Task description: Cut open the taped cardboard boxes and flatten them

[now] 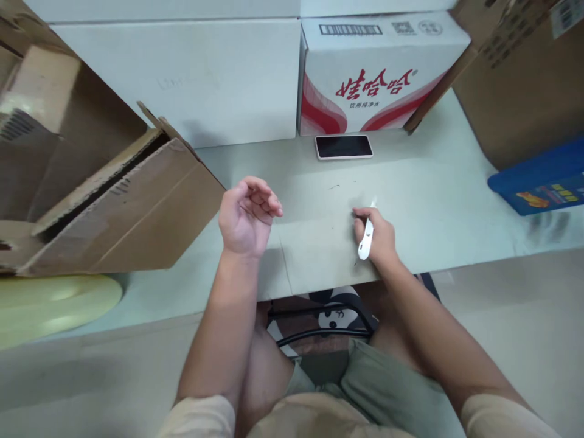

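Observation:
My left hand [250, 216] is raised over the table's near part, palm turned inward. Its fingers are loosely curled and apart, with nothing in them. On the right, my right hand [376, 234] rests at the tabletop, closed around a slim white utility knife [365, 240]. The knife's rear end points toward me and a pale tip shows past my fingers; its middle is partly covered by the hand. Beyond both hands lies a phone [344, 146] with a dark screen and a light edge, flat on the table [314, 243].
At the back stand a plain white box [182, 79] and a white carton with red lettering [378, 79]. Open brown cardboard boxes [132, 213] crowd the left, above a yellow-green rounded object [59, 304]. A blue package [542, 179] lies right, beside brown cardboard [520, 91].

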### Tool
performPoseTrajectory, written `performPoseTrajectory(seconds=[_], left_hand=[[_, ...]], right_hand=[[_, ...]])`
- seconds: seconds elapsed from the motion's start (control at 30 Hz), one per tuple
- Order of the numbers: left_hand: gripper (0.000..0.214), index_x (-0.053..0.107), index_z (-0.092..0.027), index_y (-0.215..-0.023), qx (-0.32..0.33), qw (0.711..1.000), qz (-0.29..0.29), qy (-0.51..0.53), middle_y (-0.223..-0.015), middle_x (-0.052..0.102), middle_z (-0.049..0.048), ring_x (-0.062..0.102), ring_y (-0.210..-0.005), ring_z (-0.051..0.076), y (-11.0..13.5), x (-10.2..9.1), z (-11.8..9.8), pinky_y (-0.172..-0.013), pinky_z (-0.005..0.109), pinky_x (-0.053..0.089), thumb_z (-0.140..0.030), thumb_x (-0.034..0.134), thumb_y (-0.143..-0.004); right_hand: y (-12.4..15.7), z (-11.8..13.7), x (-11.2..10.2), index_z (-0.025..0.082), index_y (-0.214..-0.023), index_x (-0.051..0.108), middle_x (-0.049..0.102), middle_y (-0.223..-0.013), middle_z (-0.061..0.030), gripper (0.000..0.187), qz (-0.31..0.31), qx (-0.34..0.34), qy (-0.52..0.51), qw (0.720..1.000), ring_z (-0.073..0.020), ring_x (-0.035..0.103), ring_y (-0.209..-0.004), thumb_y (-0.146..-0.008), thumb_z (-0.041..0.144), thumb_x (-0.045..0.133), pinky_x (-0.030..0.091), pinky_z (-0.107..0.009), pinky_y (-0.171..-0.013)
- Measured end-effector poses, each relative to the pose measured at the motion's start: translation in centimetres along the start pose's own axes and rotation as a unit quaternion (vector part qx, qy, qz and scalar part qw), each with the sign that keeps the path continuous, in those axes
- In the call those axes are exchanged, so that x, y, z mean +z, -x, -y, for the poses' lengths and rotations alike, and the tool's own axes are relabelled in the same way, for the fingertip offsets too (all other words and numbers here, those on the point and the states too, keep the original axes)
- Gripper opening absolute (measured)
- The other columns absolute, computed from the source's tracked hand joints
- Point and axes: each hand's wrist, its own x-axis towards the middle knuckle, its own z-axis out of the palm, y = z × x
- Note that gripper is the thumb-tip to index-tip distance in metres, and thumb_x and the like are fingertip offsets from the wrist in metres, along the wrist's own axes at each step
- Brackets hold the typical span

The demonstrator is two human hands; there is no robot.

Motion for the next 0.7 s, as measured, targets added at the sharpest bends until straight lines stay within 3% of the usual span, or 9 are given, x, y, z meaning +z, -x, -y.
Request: performPoseTrajectory(seconds=[0.23, 0.33, 0.37, 0.4, 0.43, 0.5, 0.57, 0.7], left_hand=[[0.043, 0.062, -0.021, -0.069, 0.052, 0.996, -0.053, -0.046, -0.055, 0.055, -0.0018, 0.061, -0.050, 0.013, -0.2, -0.7, -0.4, -0.053, 0.026, 0.052, -0.053, 0.056, -0.099], [0.039, 0.062, -0.022, -0.075, 0.108, 0.979, -0.049, -0.164, -0.062, 0.062, -0.0004, 0.065, -0.058, 0.015, -0.4, -1.5, 1.3, -0.060, 0.027, 0.055, -0.052, 0.056, -0.098], [0.036, 0.063, -0.022, -0.078, 0.118, 0.958, -0.034, -0.259, -0.067, 0.066, 0.0015, 0.068, -0.065, 0.016, -0.5, -1.8, 2.3, -0.065, 0.027, 0.056, -0.048, 0.053, -0.099], [0.032, 0.064, -0.021, -0.082, 0.124, 0.914, -0.020, -0.385, -0.076, 0.071, 0.0039, 0.071, -0.075, 0.017, -0.5, -2.1, 3.3, -0.073, 0.029, 0.058, -0.042, 0.049, -0.101], [0.029, 0.065, -0.021, -0.087, 0.115, 0.850, 0.006, -0.515, -0.087, 0.076, 0.0057, 0.073, -0.085, 0.018, -0.5, -2.4, 4.3, -0.082, 0.032, 0.060, -0.037, 0.045, -0.102], [0.016, 0.070, -0.019, -0.098, 0.089, 0.804, 0.038, -0.587, -0.106, 0.079, 0.0118, 0.074, -0.103, 0.025, -0.3, -2.8, 6.2, -0.099, 0.042, 0.059, -0.027, 0.057, -0.094], [0.019, 0.072, -0.017, -0.103, 0.082, 0.766, 0.065, -0.634, -0.127, 0.075, 0.0163, 0.067, -0.126, 0.031, 0.1, -2.9, 7.5, -0.116, 0.049, 0.049, -0.020, 0.061, -0.088], [0.034, 0.072, -0.015, -0.122, 0.076, 0.700, 0.109, -0.701, -0.148, 0.066, 0.0157, 0.054, -0.147, 0.033, 0.9, -2.5, 8.3, -0.128, 0.049, 0.039, -0.018, 0.058, -0.091]], right_hand=[[-0.5, -0.4, 0.2, 0.027, -0.105, 0.066, 0.080, -0.123, -0.0095, 0.024, 0.036, -0.042, 0.040, 0.998, -0.0355, 0.076, -0.110, -0.086, 0.036, 0.054, 0.054, -0.059, -0.104], [-0.8, -0.8, 0.6, 0.025, -0.104, 0.065, 0.079, -0.126, -0.0120, 0.024, 0.050, -0.094, 0.073, 0.992, -0.0378, 0.073, -0.119, -0.086, 0.034, 0.052, 0.051, -0.060, -0.107], [-0.8, -0.9, 0.7, 0.025, -0.103, 0.065, 0.078, -0.129, -0.0128, 0.024, 0.054, -0.109, 0.081, 0.989, -0.0383, 0.071, -0.123, -0.086, 0.033, 0.051, 0.050, -0.060, -0.108], [-0.9, -1.0, 0.8, 0.024, -0.103, 0.065, 0.077, -0.131, -0.0135, 0.024, 0.056, -0.120, 0.089, 0.987, -0.0384, 0.070, -0.125, -0.086, 0.031, 0.050, 0.050, -0.059, -0.109], [-0.9, -1.1, 0.9, 0.024, -0.103, 0.064, 0.076, -0.133, -0.0141, 0.023, 0.058, -0.127, 0.096, 0.986, -0.0382, 0.069, -0.126, -0.086, 0.030, 0.050, 0.049, -0.059, -0.109], [-0.9, -1.1, 0.9, 0.024, -0.104, 0.063, 0.076, -0.132, -0.0142, 0.023, 0.063, -0.132, 0.114, 0.983, -0.0367, 0.069, -0.124, -0.086, 0.026, 0.050, 0.048, -0.057, -0.109], [-0.9, -1.1, 0.9, 0.024, -0.105, 0.063, 0.077, -0.124, -0.0138, 0.023, 0.067, -0.130, 0.132, 0.980, -0.0348, 0.069, -0.116, -0.086, 0.024, 0.049, 0.048, -0.054, -0.107], [-0.8, -0.5, 0.8, 0.023, -0.105, 0.062, 0.076, -0.111, -0.0133, 0.024, 0.070, -0.128, 0.174, 0.974, -0.0321, 0.066, -0.106, -0.085, 0.021, 0.049, 0.046, -0.048, -0.101]])
